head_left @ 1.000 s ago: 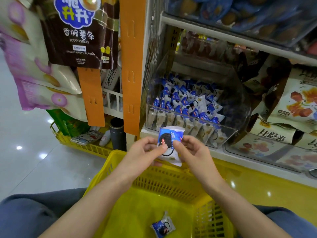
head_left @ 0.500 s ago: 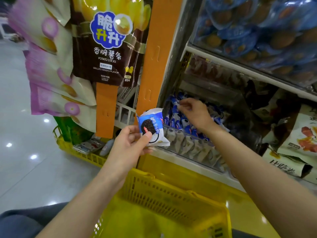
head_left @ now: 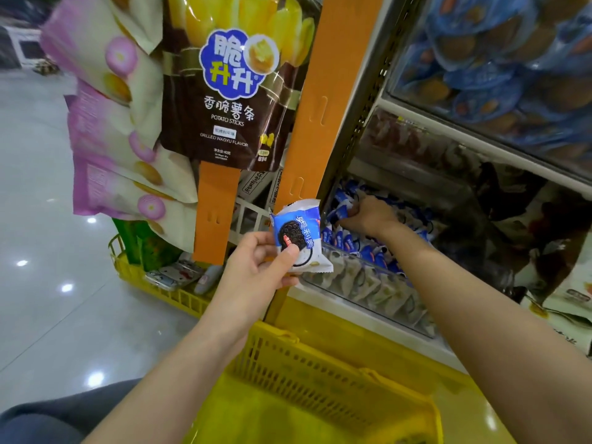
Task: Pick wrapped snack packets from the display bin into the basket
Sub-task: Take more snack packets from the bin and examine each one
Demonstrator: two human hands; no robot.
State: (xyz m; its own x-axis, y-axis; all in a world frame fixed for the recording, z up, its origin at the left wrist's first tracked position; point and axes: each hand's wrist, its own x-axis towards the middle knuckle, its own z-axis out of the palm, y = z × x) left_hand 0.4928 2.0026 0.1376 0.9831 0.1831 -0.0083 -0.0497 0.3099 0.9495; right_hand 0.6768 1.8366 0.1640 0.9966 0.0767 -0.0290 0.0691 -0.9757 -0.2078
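Since half a second ago the right hand (head_left: 368, 216) has slid further toward the left end of the display bin (head_left: 358, 285) and sunk among the wrappers, while the left hand (head_left: 256, 267) has kept its packet raised in much the same spot beside the orange strip (head_left: 314, 107). From the head camera, the held packet (head_left: 298, 238), blue and white with a dark sandwich biscuit printed on it, is pinched between the left thumb on its face and the fingers behind it, and stands nearly upright. It is above the far rim of the yellow basket (head_left: 307, 373) and not yet in it, probably parked there so the other hand can fetch more before both go down together. The right fingers are curled down onto a second packet (head_left: 343, 213) at the bin's left end and seem to be grasping it, though the fingertips are hidden among the wrappers. That packet lies in the pile and has not been lifted. The bin is clear plastic on a shelf, its front wall showing rows of packets standing on edge, so reaching in from above is the easy way. The basket sits right below the shelf edge, close to the person's lap, which keeps each drop short. A brown bag of potato sticks (head_left: 230, 91) hangs above the left hand, clear of both arms.
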